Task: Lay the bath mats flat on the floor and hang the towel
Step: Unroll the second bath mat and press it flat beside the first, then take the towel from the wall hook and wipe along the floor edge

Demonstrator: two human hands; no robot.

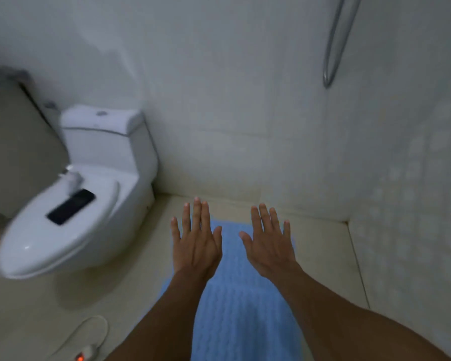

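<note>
Blue bath mat (245,295) spread on floor (323,256), far edge near wall base. Left hand (197,243) and right hand (270,246) apart above it, fingers splayed, gripping nothing. Risks: wrinkles left unpressed; phone (71,207) on toilet lid (50,246) knocked off; cord (89,332) snagged.

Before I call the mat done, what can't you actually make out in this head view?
- Blue bath mat: near end cut off by the bottom edge; sides hidden under both forearms.
- Left hand and right hand: touching the mat or hovering, unclear.
- Towel, other mats: out of frame.
- Toilet front: motion-blurred.
</note>
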